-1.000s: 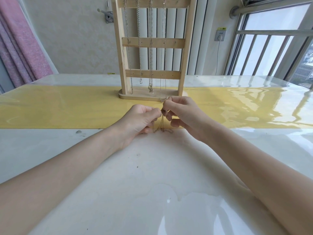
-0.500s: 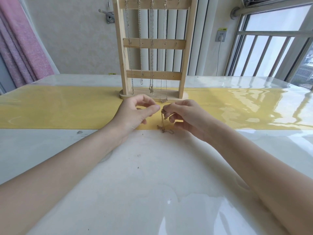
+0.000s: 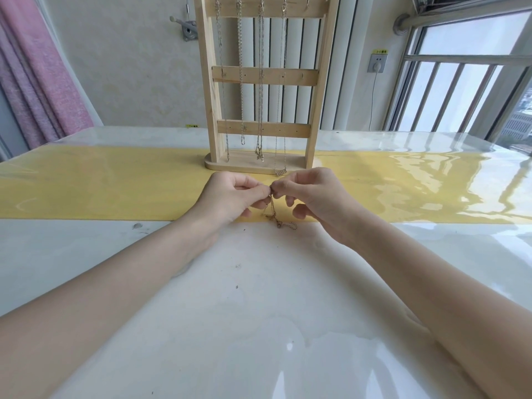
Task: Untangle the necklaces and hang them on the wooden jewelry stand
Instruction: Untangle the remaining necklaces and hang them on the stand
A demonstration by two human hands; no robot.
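Note:
A thin gold necklace [image 3: 274, 214] hangs from my fingertips, and its lower end lies on the table just below them. My left hand [image 3: 230, 197] and my right hand [image 3: 311, 197] meet at the fingertips and both pinch the chain's top end. Right behind them stands the wooden jewelry stand [image 3: 263, 79] with three crossbars. Several chains [image 3: 260, 82] hang from hooks on its top bar and reach down to its base. A pendant chain [image 3: 280, 171] dangles over the base's front edge, just above my right hand.
The table [image 3: 259, 312] is glossy white with a yellow runner [image 3: 100, 182] across it under the stand. A pink curtain [image 3: 37, 76] hangs at the far left. Window bars [image 3: 460, 96] and a wall socket [image 3: 377, 63] are at the right.
Both hands have lifted the chain's top end slightly and come closer together; more of the chain's tail now lies spread on the table. The view has tilted up a little.

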